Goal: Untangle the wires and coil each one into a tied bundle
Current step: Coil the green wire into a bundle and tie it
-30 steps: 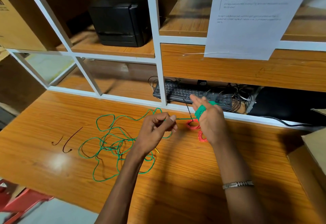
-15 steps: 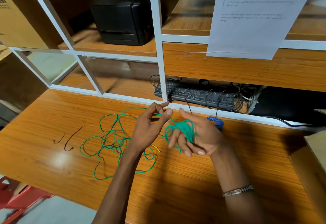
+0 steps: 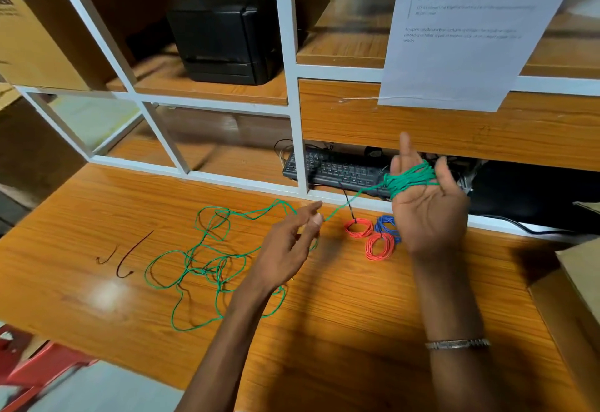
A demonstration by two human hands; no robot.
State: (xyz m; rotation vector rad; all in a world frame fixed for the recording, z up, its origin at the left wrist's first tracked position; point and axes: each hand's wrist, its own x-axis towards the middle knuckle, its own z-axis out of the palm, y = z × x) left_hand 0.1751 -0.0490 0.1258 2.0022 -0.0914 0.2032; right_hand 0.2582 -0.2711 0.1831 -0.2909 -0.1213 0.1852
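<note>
The green wire [image 3: 207,262] sprawls in loose loops on the desk [image 3: 341,330]; one end is wound around the fingers of the right hand [image 3: 428,213], raised palm-up with fingers spread. The left hand [image 3: 289,249] pinches the taut strand between thumb and forefinger. Two red coils [image 3: 379,246] and a blue coil [image 3: 386,224] lie beneath the right hand.
</note>
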